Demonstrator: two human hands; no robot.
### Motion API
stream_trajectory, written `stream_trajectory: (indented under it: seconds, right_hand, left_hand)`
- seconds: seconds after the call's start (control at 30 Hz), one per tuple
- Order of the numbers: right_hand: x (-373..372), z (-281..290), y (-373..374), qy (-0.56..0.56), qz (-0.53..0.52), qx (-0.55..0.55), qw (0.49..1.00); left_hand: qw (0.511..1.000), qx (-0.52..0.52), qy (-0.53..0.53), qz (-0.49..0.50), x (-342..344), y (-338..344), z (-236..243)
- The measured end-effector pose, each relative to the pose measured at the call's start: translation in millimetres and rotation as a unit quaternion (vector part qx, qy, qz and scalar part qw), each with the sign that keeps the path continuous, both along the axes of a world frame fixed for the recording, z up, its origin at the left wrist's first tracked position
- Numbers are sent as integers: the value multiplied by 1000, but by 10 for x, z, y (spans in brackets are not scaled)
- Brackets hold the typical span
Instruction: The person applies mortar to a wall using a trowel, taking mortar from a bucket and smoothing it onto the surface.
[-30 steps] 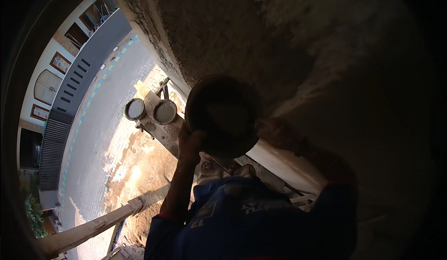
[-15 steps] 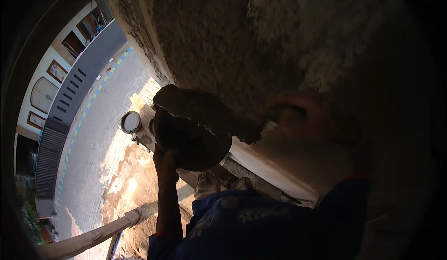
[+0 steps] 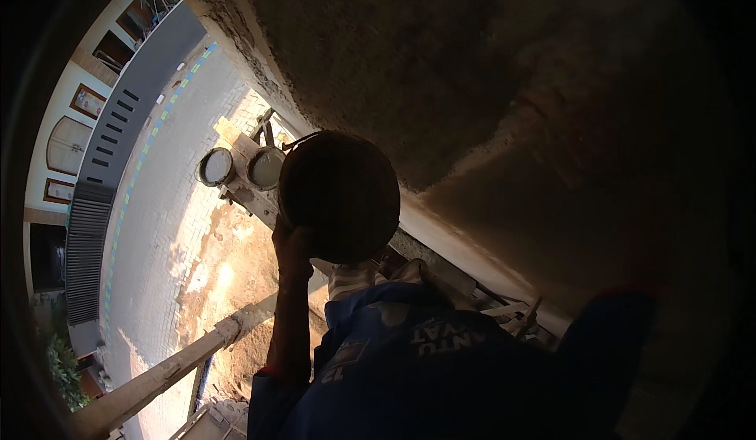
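My left hand [image 3: 293, 249] grips the lower left rim of a dark round bucket [image 3: 340, 196], its wire handle lying at the upper left. Deep shadow hides what is inside. Above and right of the bucket stands a rough wall with a dark, wet-looking patch of mortar [image 3: 441, 70]. Over that wall, on the right, my right hand [image 3: 555, 129] shows only as a faint smear. Its fingers, and anything in them, are lost in the dark and blur.
Two buckets with grey contents, one left [image 3: 215, 167] and one right [image 3: 265, 168], stand on a plank [image 3: 256, 202] beyond my left hand. A pole [image 3: 173, 369] crosses the lower left. Far below lie paving [image 3: 161, 227] and sandy ground, with a gated house opposite.
A ragged dark mass of mortar that stretched from the bucket toward my right hand no longer shows there. My right hand has moved up and right along the wall; the bucket's round outline now shows whole.
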State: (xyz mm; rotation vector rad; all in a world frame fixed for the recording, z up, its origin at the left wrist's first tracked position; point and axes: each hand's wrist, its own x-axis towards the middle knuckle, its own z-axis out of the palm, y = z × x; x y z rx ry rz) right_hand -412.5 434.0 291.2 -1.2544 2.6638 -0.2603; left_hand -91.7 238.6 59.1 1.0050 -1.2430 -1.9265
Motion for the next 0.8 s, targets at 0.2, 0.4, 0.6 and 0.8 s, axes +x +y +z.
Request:
stream_trajectory:
  seconds: [0.2, 0.4, 0.6, 0.8]
  right_hand:
    - [474, -1092, -161, -558, 23, 147, 817]
    - [604, -2543, -66, -729, 135, -161, 652]
    - [509, -2572, -99, -469, 284, -260, 795]
    - [547, -1986, 52, -26, 419, 30, 907]
  left_hand:
    - [998, -7, -62, 7, -92, 80, 74]
    - [993, -110, -48, -10, -258, 190, 118]
    - [982, -168, 17, -84, -362, 109, 257]
    - [984, -139, -21, -105, -405, 149, 196]
